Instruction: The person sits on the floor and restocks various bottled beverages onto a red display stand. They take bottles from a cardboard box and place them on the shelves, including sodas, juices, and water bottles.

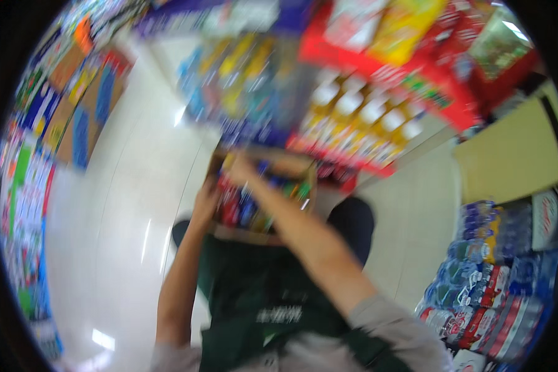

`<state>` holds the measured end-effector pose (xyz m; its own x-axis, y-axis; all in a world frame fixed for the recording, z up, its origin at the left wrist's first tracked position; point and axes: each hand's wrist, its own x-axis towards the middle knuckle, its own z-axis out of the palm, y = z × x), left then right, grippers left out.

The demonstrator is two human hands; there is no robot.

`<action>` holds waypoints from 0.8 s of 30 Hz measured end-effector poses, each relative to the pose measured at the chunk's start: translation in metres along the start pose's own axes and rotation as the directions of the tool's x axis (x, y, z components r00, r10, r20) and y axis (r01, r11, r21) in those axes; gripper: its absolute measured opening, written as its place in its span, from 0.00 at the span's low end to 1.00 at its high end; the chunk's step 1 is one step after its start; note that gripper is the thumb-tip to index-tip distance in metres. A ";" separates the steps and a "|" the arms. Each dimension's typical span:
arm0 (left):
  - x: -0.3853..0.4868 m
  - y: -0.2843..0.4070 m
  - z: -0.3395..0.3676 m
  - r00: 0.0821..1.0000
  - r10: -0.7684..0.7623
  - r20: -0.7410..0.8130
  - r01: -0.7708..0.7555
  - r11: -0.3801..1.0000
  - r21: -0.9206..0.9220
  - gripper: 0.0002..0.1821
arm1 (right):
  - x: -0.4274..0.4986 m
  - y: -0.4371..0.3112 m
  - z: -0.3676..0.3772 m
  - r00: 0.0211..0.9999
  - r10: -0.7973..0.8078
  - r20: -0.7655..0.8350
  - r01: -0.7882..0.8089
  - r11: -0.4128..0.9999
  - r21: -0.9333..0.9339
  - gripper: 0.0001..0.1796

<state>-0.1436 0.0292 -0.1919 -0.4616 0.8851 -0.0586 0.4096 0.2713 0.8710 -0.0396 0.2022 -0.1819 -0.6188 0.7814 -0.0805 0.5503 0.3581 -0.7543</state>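
A cardboard box [249,238] with colourful packaged items [246,207], red, blue and green, rests in front of my apron, between my knees. At the box's left wall is my left hand [208,197], its fingers blurred at the edge. My right hand [238,168] reaches into the far left corner, near a yellowish thing; blur hides whether it grips anything. Just beyond the box, bottles with yellow and blue tones [242,79] stand on a display, beside white-capped bottles of orange drink [365,116] in a red tray.
Red display boxes with packets [390,69] overhang the far right. Shrink-wrapped bottle packs [479,288] are stacked at the right, near a yellow panel [511,149]. Cartons [90,116] and shelved packages [25,195] line the left side of the tiled floor [121,195].
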 end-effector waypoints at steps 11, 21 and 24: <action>-0.021 0.086 0.012 0.972 0.141 0.189 -0.145 0.989 0.010 0.37 | -0.115 -0.029 -0.135 0.953 -0.240 -0.187 0.289 0.903 0.317 0.21; -0.043 0.339 0.036 0.820 0.512 0.257 -0.460 0.855 -0.238 0.42 | -0.207 -0.125 -0.395 0.872 -0.310 -0.379 0.387 0.911 0.143 0.22; -0.041 0.411 0.051 0.737 0.655 0.169 -0.598 0.747 -0.290 0.40 | -0.227 -0.144 -0.466 0.697 -0.412 -0.587 0.533 0.845 0.040 0.17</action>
<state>0.0833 0.1238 0.1432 0.0608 0.8936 0.4448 0.3539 -0.4360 0.8275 0.2825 0.2116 0.2490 -0.3293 0.6973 0.6367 0.1133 0.6986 -0.7065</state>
